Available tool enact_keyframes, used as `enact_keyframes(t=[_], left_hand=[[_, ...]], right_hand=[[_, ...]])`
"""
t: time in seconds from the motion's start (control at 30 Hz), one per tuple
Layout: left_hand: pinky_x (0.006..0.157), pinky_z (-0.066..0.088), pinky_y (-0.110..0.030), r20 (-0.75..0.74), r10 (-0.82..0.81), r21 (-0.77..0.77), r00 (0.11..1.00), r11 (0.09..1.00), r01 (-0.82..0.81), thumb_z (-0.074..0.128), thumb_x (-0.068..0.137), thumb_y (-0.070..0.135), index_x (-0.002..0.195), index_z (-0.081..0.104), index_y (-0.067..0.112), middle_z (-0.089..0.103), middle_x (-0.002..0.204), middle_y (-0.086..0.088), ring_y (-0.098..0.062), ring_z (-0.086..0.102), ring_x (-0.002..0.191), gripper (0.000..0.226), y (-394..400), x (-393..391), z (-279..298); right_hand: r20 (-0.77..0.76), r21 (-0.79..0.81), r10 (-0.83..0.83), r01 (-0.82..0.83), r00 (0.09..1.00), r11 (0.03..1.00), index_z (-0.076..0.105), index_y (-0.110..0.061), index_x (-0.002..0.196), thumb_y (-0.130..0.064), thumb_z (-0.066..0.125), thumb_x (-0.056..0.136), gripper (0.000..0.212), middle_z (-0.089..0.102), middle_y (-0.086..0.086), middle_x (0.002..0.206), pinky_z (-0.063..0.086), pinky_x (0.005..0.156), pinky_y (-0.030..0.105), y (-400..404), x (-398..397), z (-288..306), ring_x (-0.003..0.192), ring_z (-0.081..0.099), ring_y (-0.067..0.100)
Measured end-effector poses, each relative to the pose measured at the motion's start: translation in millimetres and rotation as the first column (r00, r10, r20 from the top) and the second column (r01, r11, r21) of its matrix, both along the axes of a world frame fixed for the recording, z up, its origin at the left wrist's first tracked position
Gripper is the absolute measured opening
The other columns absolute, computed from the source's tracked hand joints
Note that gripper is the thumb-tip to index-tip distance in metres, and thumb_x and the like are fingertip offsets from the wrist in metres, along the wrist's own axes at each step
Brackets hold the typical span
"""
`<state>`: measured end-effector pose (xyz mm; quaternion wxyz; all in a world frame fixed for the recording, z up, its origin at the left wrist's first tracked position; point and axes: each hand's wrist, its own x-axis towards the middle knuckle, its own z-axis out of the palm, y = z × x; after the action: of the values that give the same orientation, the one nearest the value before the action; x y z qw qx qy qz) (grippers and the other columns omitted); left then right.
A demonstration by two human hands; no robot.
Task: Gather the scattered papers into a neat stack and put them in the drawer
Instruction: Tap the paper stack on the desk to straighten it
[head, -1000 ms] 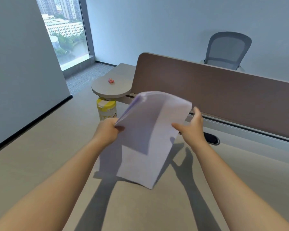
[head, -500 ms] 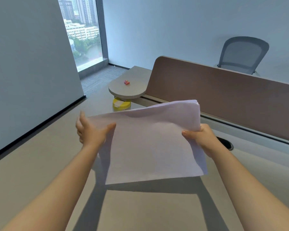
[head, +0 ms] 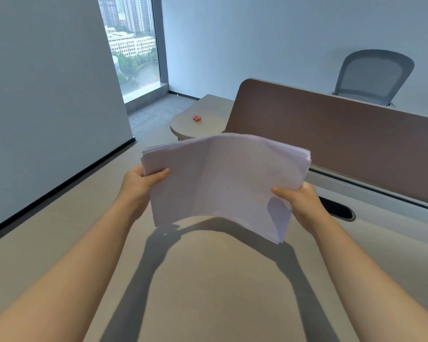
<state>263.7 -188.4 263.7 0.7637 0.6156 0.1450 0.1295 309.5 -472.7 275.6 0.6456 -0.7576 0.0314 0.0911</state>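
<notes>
Head view: paper stack [head: 223,178] held in the air above the desk [head: 208,280], clear of its surface, middle bowed upward, near edge sagging. Left hand [head: 140,185] closed on the stack's left edge, thumb on top. Right hand [head: 298,202] closed on the right edge, thumb on top. Sheet edges slightly fanned at both sides. Brown divider panel [head: 331,134] behind

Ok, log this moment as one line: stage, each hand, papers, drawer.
stage: squaring stack | left hand: gripping left edge | right hand: gripping right edge | papers: held above desk, bowed upward | drawer: not in view
</notes>
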Motion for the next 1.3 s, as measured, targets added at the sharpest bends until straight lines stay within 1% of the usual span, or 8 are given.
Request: enact_keyframes(t=[0.2, 0.3, 0.5, 0.63, 0.8, 0.93, 1.1, 1.3], left_hand=[[0.058, 0.042, -0.016, -0.145, -0.039, 0.136, 0.989, 0.989, 0.059, 0.064, 0.074, -0.006, 0.075, 0.057, 0.016, 0.057, 0.073, -0.003, -0.013, 0.053, 0.067, 0.023, -3.4, -0.4, -25.1], [0.050, 0.041, -0.009, -0.156, -0.009, 0.198, 0.988, 0.979, 0.040, 0.058, 0.077, -0.011, 0.066, 0.054, 0.013, 0.061, 0.054, 0.004, -0.004, 0.056, 0.053, 0.027, -3.9, 3.5, -33.4], [0.046, 0.032, -0.014, 0.000, 0.191, 0.341, 0.982, 0.923, -0.180, 0.059, 0.081, -0.001, 0.056, 0.042, 0.017, 0.040, 0.058, -0.002, -0.011, 0.038, 0.054, 0.035, -14.3, 19.2, -10.8], [0.051, 0.034, -0.011, 0.099, 0.265, 0.265, 0.959, 0.922, -0.283, 0.061, 0.080, -0.001, 0.058, 0.043, 0.020, 0.043, 0.061, 0.001, -0.008, 0.039, 0.058, 0.035, -20.2, 25.0, 3.0], [0.069, 0.044, -0.025, -0.056, 0.107, 0.251, 0.993, 0.964, -0.090, 0.062, 0.078, -0.004, 0.083, 0.058, 0.015, 0.057, 0.077, 0.002, -0.013, 0.053, 0.072, 0.020, -10.2, 21.0, -32.8], [0.065, 0.048, -0.011, -0.166, 0.057, 0.209, 0.985, 0.978, -0.022, 0.058, 0.074, -0.017, 0.118, 0.054, -0.004, 0.060, 0.074, 0.006, -0.004, 0.058, 0.067, 0.046, -8.7, 20.7, -61.7], [0.068, 0.052, -0.024, -0.158, 0.031, 0.138, 0.987, 0.990, -0.009, 0.064, 0.072, -0.010, 0.089, 0.066, 0.005, 0.071, 0.060, 0.011, -0.005, 0.066, 0.061, 0.023, 6.1, 33.5, -58.0], [0.057, 0.052, -0.007, -0.252, -0.044, 0.150, 0.967, 0.985, 0.083, 0.058, 0.069, -0.024, 0.072, 0.059, 0.014, 0.067, 0.045, 0.019, 0.007, 0.063, 0.049, 0.038, 1.2, 23.0, -87.0]], right_hand=[[-0.005, -0.030, 0.039, -0.039, 0.999, 0.999, 0.062, -0.014, 0.072, 0.006, 0.057, 0.079, 0.022, 0.060, 0.004, 0.075, 0.040, 0.065, 0.023, -9.2, -4.4, -22.9, 0.073, 0.054, 0.018], [0.033, -0.074, -0.006, 0.008, 0.999, 0.997, 0.060, -0.015, 0.068, 0.004, 0.055, 0.082, 0.024, 0.057, 0.003, 0.070, 0.040, 0.061, 0.017, -6.2, -3.4, -30.0, 0.069, 0.051, 0.014], [0.240, -0.123, -0.183, 0.216, 0.953, 0.969, 0.061, 0.003, 0.087, -0.005, 0.052, 0.087, 0.013, 0.055, 0.009, 0.080, 0.037, 0.069, 0.030, 13.4, 11.9, -16.2, 0.076, 0.046, 0.022], [0.363, -0.092, -0.185, 0.233, 0.913, 0.968, 0.057, -0.013, 0.087, -0.009, 0.051, 0.088, 0.007, 0.057, 0.004, 0.078, 0.041, 0.065, 0.027, 25.6, 11.6, 1.1, 0.073, 0.051, 0.019], [0.119, -0.125, -0.132, 0.146, 0.984, 0.981, 0.056, -0.012, 0.087, -0.003, 0.055, 0.083, 0.010, 0.059, 0.003, 0.078, 0.042, 0.068, 0.031, 22.9, 5.0, -24.2, 0.076, 0.052, 0.022], [-0.082, -0.104, -0.182, 0.173, 0.980, 0.979, 0.057, -0.006, 0.098, 0.001, 0.053, 0.083, 0.017, 0.061, 0.021, 0.107, 0.046, 0.085, 0.042, 21.9, 0.5, -48.9, 0.094, 0.057, 0.032], [0.003, -0.060, -0.235, 0.235, 0.972, 0.970, 0.057, -0.003, 0.110, 0.003, 0.053, 0.083, 0.028, 0.058, 0.010, 0.101, 0.042, 0.081, 0.034, 16.3, 11.0, -43.7, 0.095, 0.056, 0.028], [-0.168, -0.139, -0.129, 0.106, 0.977, 0.985, 0.056, -0.007, 0.099, 0.003, 0.049, 0.083, 0.020, 0.060, 0.017, 0.102, 0.043, 0.071, 0.031, 4.2, 1.0, -74.1, 0.097, 0.058, 0.033]])
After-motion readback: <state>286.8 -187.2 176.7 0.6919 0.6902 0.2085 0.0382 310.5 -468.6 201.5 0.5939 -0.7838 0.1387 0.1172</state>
